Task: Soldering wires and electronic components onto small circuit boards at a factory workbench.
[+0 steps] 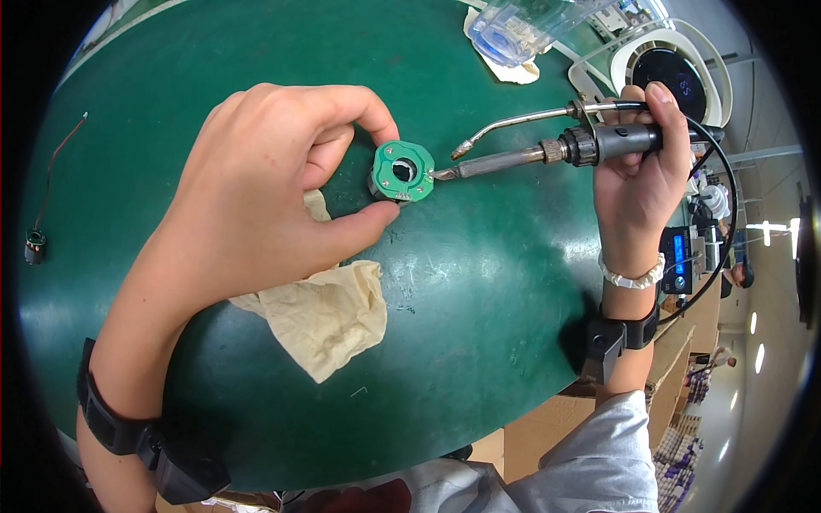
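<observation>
Between the thumb and index finger of my left hand point(265, 179) is a small round part with a green circuit board point(402, 172) on top and a hole in its middle. My right hand point(640, 171) is closed round a soldering iron point(513, 160) with a dark handle. The iron's tip touches or nearly touches the right edge of the board; which of the two I cannot tell. A thin curved metal tube point(513, 124) is clamped along the iron, its end just above the tip. Beneath my left hand lies a crumpled beige cloth point(329, 321).
A small motor-like part with a red wire point(35, 244) lies at the far left of the green table point(479, 342). At the back right stand a clear plastic container point(513, 34) and a white round device point(671, 73). A black cable point(734, 214) loops down by a station with a blue display point(679, 256).
</observation>
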`<state>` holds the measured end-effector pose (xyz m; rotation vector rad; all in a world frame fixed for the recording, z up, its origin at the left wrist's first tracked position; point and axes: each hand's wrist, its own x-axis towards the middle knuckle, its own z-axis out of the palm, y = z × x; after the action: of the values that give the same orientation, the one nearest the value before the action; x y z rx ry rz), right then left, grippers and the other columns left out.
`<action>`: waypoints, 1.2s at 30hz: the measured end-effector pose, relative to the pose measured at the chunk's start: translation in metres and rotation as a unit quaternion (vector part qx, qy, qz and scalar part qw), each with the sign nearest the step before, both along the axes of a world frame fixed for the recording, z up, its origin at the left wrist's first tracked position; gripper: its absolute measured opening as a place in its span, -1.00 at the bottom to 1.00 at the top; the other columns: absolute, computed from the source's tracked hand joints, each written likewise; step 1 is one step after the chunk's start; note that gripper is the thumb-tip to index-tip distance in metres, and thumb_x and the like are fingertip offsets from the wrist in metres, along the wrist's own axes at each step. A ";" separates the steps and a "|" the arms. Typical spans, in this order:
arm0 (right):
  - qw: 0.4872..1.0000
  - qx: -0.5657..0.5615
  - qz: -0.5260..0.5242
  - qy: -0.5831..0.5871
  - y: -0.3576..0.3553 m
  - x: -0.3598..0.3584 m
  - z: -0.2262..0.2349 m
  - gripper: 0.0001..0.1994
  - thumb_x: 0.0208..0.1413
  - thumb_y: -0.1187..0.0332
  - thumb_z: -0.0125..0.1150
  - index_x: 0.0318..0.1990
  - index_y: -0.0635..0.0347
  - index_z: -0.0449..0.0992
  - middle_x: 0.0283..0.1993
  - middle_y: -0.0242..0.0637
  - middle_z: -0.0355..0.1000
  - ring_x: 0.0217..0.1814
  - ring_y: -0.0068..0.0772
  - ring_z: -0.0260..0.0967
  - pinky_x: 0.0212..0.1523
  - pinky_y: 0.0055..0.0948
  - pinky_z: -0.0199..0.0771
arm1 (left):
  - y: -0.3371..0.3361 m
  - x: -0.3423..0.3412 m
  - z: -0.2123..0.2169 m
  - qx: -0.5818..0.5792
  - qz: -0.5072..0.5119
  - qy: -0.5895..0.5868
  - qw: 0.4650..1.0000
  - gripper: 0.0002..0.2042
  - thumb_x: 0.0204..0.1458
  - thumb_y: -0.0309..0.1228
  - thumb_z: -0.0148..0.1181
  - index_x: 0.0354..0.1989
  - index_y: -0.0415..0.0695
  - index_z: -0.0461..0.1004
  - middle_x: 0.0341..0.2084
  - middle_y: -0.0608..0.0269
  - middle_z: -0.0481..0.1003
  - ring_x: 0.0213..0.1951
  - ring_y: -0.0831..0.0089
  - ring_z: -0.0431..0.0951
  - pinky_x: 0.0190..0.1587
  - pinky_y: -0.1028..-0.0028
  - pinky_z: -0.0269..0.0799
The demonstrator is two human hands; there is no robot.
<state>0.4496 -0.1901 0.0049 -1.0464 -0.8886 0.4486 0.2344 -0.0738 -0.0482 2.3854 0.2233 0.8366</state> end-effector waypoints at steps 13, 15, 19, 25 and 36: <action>1.000 0.005 -0.009 0.008 -0.001 -0.001 0.002 -0.83 0.02 0.40 -0.01 -0.58 0.16 0.26 -0.68 -0.47 0.12 -0.79 -0.75 -0.19 -0.60 -0.74 -0.01 | -0.001 -0.001 0.001 -0.017 0.004 0.018 1.000 -0.65 -0.48 -0.61 0.24 -0.37 -0.21 0.37 -0.83 0.44 -0.11 -0.75 0.64 -0.07 -0.63 0.59 -0.17; 1.000 0.000 -0.018 0.012 -0.002 -0.002 0.002 -0.83 0.01 0.40 -0.01 -0.58 0.17 0.27 -0.69 -0.47 0.12 -0.79 -0.75 -0.19 -0.60 -0.74 -0.01 | -0.002 0.000 0.002 -0.020 0.003 0.020 1.000 -0.65 -0.48 -0.61 0.24 -0.38 -0.21 0.38 -0.83 0.44 -0.11 -0.75 0.65 -0.07 -0.63 0.59 -0.17; 0.999 0.008 -0.008 0.031 -0.003 0.004 0.004 -0.84 0.01 0.40 0.00 -0.57 0.18 0.29 -0.67 -0.48 0.18 -0.79 -0.78 -0.15 -0.68 -0.76 -0.04 | -0.002 0.000 0.007 -0.026 0.018 0.062 0.998 -0.66 -0.48 -0.61 0.24 -0.38 -0.18 0.41 -0.84 0.44 -0.10 -0.74 0.65 -0.09 -0.63 0.59 -0.17; 0.989 0.030 -0.084 0.117 0.002 0.012 0.010 -0.78 0.01 0.38 0.01 -0.65 0.15 0.32 -0.81 -0.52 0.10 -0.84 -0.75 -0.18 -0.69 -0.78 -0.04 | 0.000 0.002 0.012 -0.083 -0.002 0.079 0.993 -0.57 -0.50 -0.67 0.20 -0.29 -0.14 0.45 -0.83 0.46 -0.11 -0.73 0.69 -0.08 -0.59 0.66 -0.12; 0.998 0.014 -0.049 0.048 -0.016 0.035 0.013 -0.82 0.00 0.37 0.02 -0.61 0.14 0.37 -0.82 -0.55 0.10 -0.85 -0.77 -0.19 -0.75 -0.75 -0.19 | -0.010 0.003 0.009 -0.102 0.005 0.070 0.992 -0.53 -0.54 -0.75 0.14 -0.28 -0.16 0.45 -0.78 0.51 -0.03 -0.70 0.74 -0.10 -0.56 0.72 -0.12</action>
<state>0.4850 -0.2062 0.0183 -1.0289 -0.7522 0.4000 0.2373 -0.0836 -0.0394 2.2535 0.3597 0.6189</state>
